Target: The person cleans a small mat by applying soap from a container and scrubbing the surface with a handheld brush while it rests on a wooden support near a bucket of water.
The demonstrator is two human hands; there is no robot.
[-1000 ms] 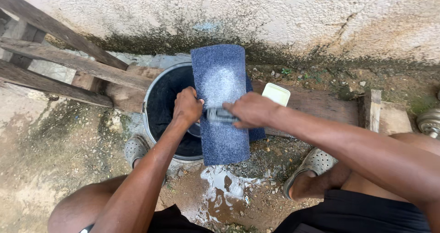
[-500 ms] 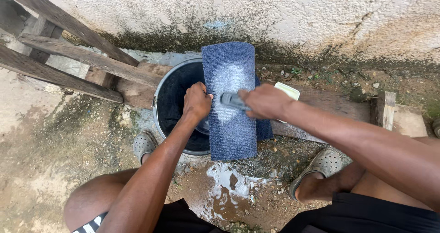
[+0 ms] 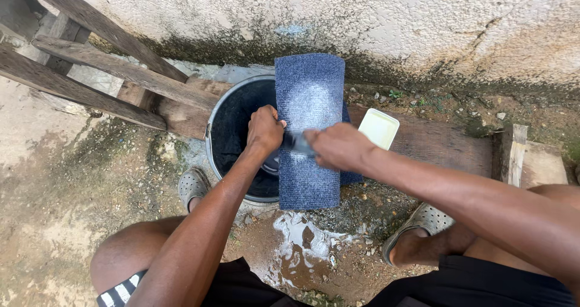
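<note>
While the left hand (image 3: 264,129) clamps the blue mat's (image 3: 311,132) left edge at mid-frame, the right hand (image 3: 336,146) is closed around a brush (image 3: 294,142) pressed on the soapy mat, draped over the bucket (image 3: 232,122) by the wall.

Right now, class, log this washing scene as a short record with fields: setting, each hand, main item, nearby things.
Setting: outdoors, by a stained plaster wall
Main item: blue mat draped over a metal bucket, soapy patch on it
Left hand: grips the mat's left edge
Right hand: holds a scrubbing brush on the mat
Nearby: pale rectangular tub on a plank; foamy puddle
</note>
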